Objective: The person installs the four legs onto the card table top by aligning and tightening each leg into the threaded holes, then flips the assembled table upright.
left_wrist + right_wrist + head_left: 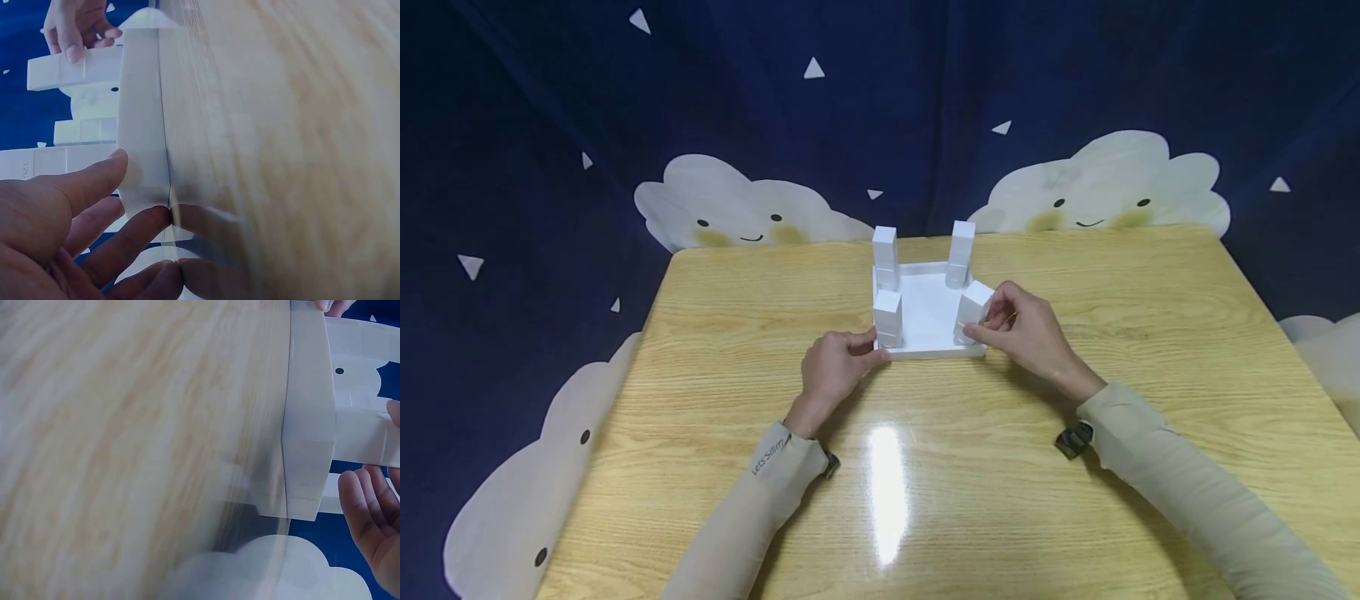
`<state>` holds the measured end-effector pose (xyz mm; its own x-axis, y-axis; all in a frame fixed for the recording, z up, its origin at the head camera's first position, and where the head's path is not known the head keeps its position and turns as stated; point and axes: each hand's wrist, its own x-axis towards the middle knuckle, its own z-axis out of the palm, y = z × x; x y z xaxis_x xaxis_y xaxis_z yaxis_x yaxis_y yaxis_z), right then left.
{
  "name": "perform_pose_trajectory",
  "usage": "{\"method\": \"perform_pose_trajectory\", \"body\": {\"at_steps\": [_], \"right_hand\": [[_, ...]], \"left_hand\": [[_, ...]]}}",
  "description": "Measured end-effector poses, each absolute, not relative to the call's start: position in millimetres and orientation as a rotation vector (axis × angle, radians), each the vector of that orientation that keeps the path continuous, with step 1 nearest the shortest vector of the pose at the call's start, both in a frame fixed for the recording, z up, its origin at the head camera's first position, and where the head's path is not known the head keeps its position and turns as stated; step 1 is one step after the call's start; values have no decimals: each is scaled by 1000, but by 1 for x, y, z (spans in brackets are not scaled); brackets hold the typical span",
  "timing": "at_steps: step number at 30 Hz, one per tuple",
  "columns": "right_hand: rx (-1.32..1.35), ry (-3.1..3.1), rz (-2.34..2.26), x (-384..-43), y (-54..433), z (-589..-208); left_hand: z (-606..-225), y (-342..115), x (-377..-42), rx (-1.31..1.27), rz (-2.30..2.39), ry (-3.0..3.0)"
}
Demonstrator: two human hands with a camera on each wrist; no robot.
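Note:
A shallow white tray [928, 315] with a raised rim lies on the table, and white square posts stand at its corners. My left hand [835, 367] holds the near left corner, thumb on the front rim [144, 112] and fingers at the side. Beside it rises the near left post [888, 317]. My right hand [1032, 335] pinches the near right post [974, 307] between thumb and fingers; that post's top is turned at an angle to the others. Behind are the far left post [885, 250] and far right post [961, 247].
The glossy wooden table [737, 308] reaches back to a dark blue curtain [880, 117] printed with clouds and triangles. A bright light reflection [887, 492] lies on the wood in front of the tray. Both wrists wear dark straps.

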<state>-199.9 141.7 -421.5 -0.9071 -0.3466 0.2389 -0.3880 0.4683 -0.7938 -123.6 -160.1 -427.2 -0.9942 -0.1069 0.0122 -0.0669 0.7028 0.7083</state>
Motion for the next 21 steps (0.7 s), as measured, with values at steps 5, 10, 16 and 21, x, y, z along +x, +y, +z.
{"method": "perform_pose_trajectory", "body": {"at_steps": [5,10,16,21], "right_hand": [[725,-2666,1401,-202,141,-422],[743,-2676,1351,-200,141,-419],[731,-2680,1326,-201,140,-420],[732,-2674,1342,-200,140,-419]], "left_hand": [[-427,-160,-123,139,-1188,-2846],[-427,-160,-123,136,-1194,-2844],[-428,-160,-124,133,-1178,-2848],[-428,-160,-124,143,-1178,-2856]]}}
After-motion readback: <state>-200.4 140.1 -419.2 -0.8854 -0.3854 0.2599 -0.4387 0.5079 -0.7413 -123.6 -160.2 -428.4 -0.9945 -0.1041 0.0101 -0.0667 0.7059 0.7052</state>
